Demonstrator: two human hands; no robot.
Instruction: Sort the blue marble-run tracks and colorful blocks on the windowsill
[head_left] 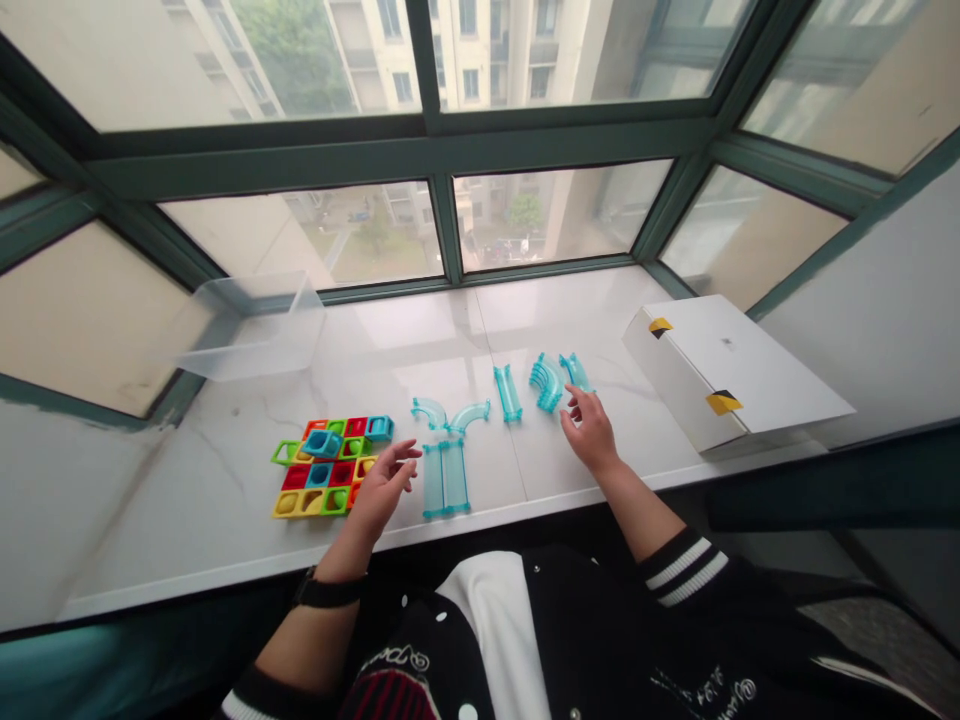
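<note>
My left hand [386, 483] hovers open over the white sill, fingers loosely spread, between a grid of coloured blocks [326, 469] and two straight clear-blue track pieces [445, 479]. It holds nothing. My right hand [589, 427] is open too, its fingertips next to a stack of curved blue track pieces [547, 382]. Another curved piece [576, 370] lies just beyond them. A short straight track [507, 392] and two curved tracks [448, 413] lie between my hands.
A white cardboard box [731, 372] with yellow-black tape lies at the right of the sill. A clear plastic tub [251, 326] stands at the back left against the window frame [450, 225]. The marble sill's front edge [225, 580] runs just ahead of my body.
</note>
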